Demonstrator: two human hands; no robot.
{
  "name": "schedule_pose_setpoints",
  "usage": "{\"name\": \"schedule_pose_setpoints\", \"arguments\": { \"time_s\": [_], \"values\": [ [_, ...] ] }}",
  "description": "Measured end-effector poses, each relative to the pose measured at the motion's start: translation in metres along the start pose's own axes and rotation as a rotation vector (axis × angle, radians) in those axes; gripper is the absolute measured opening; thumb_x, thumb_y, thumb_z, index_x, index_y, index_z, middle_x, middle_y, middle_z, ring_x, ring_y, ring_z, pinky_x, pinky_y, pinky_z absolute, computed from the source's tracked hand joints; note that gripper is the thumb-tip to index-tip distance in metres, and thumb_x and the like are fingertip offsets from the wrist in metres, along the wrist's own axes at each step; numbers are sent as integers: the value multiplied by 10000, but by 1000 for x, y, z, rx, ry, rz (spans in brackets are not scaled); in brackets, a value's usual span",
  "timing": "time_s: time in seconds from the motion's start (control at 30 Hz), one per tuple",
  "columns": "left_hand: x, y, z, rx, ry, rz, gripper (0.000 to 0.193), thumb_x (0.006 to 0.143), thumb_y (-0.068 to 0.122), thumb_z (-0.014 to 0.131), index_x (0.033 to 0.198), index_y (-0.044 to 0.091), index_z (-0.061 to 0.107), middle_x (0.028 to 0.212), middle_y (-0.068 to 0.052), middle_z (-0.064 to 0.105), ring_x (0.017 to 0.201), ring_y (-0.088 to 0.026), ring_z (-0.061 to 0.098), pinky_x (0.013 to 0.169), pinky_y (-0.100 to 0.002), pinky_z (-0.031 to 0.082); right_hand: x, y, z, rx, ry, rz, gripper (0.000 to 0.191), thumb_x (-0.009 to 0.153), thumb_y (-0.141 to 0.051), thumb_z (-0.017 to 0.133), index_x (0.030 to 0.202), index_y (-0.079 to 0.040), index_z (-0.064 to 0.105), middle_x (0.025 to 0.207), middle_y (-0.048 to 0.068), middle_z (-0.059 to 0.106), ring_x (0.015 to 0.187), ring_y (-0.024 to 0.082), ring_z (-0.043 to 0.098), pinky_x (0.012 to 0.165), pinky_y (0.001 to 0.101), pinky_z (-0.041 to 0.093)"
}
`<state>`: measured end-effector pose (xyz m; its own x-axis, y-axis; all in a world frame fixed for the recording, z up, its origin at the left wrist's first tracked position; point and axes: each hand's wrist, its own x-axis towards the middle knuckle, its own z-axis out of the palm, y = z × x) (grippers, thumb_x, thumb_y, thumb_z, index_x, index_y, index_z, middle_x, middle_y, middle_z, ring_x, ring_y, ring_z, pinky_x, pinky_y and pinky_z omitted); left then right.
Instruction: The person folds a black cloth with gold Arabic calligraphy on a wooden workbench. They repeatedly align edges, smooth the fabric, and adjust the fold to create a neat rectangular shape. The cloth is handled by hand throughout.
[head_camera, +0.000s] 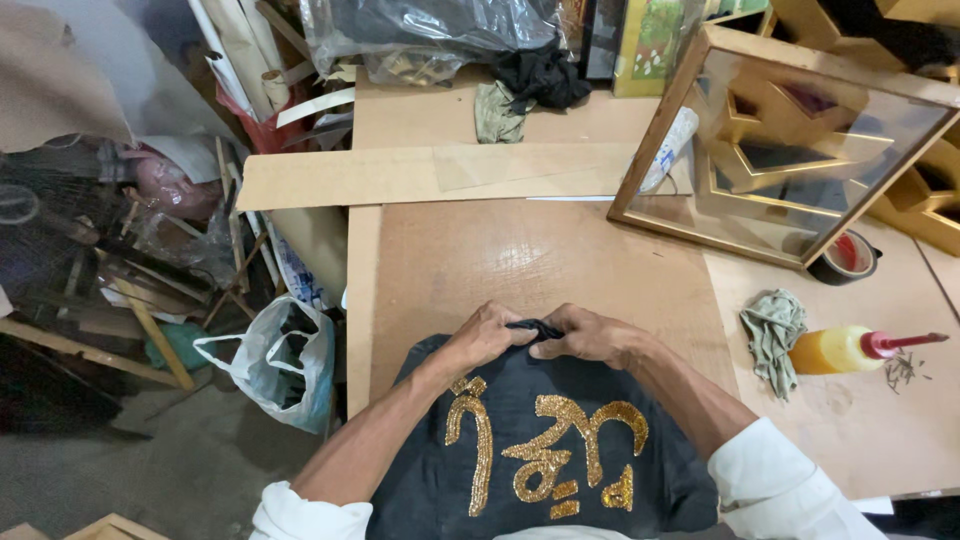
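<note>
Low in the frame, the left hand (487, 335) and right hand (585, 334) both pinch the top edge of the black sequinned cloth (530, 450) on the brown board (520, 250). The step looks like gathering that edge; keeping it going calls for an even two-handed grip.

Two hands, the left hand (487, 337) and the right hand (585, 335), are showing. One black cloth (530, 450) is lying on the counter (520, 250). Two greenish rags (772, 330) (497, 112), one glue bottle (845, 349), one tape roll (848, 256), one glass frame (790, 150) and one plastic bag (275, 360) are sitting around.
</note>
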<state>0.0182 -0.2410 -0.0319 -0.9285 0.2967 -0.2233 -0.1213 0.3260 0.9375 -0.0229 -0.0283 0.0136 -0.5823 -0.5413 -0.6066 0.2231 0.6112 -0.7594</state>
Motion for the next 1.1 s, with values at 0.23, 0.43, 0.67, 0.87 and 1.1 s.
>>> {"name": "schedule_pose_setpoints", "arguments": {
  "time_s": [0.23,0.43,0.67,0.87,1.1],
  "values": [
    [3,1,0,163,32,-128,290,906,272,695,849,-5,759,628,-81,653,597,-143,606,590,-345,480,16,4,19,79,147,61,160,886,-175,736,888,-16,752,697,40,692,592,144,593,565,307,489],
    [0,9,-29,-13,-275,-137,248,917,270,696,1000,61,799,822,-11,765,743,-104,669,722,-291,543,12,-2,19,-127,114,-4,230,932,-222,716,994,-7,767,785,52,703,688,130,598,642,327,483],
    [-22,-1,-40,-130,-142,-119,186,848,139,730,984,40,811,810,-12,765,730,-88,670,694,-265,548,-4,-24,6,-14,-56,-121,271,860,-227,769,1096,-101,733,882,-28,752,820,81,670,751,256,527],
    [-28,-12,-33,3,10,-43,158,820,135,726,909,33,808,696,-43,704,660,-99,619,621,-324,509,16,-14,26,-68,12,-156,198,901,-198,770,891,0,771,708,21,662,636,141,568,575,325,466],
    [-28,-9,-31,200,100,-89,247,834,297,702,908,82,798,635,-90,670,626,-164,653,625,-357,493,26,-9,31,-57,98,9,210,913,-232,734,875,-27,754,690,22,680,609,136,585,574,349,476]
  ]
}}
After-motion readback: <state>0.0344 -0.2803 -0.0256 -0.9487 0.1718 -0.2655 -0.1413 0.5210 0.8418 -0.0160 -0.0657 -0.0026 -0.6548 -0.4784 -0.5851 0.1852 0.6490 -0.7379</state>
